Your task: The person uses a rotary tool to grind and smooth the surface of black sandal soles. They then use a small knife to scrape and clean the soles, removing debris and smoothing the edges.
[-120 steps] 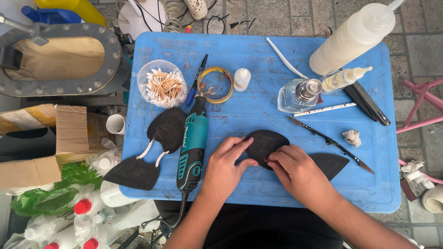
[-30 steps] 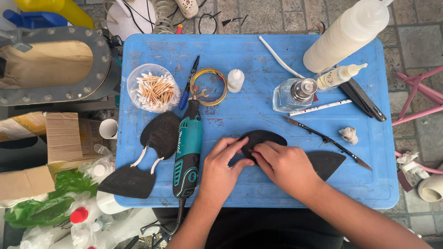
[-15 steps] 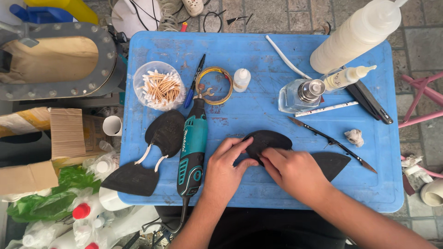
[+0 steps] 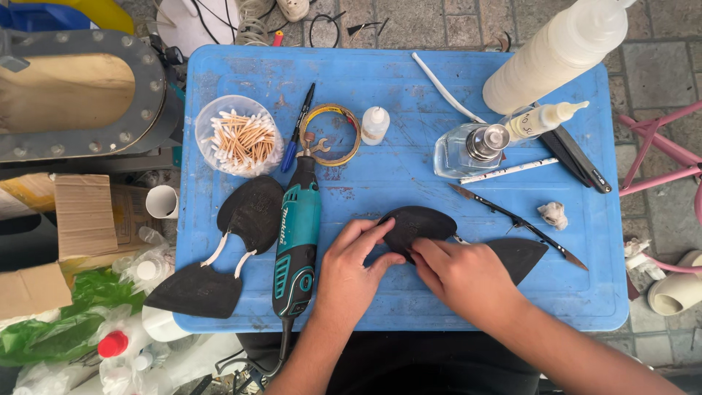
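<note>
A black rubbery sole-shaped piece lies near the front of the blue plastic table. My left hand grips its left edge with thumb and fingers. My right hand presses on its right end with the fingertips. A second black triangular piece pokes out from behind my right hand. To the left of my left hand lies a teal rotary tool, parallel to my forearm.
Another pair of black pieces joined by white cords hangs over the table's left edge. Farther back stand a cup of cotton swabs, a tape ring, a small dropper bottle, a glass bottle, a large squeeze bottle and a thin knife.
Both hands stay on the black piece with small finger shifts, pressing and working along its edge. The view has shifted slightly; nothing else on the table moved.
</note>
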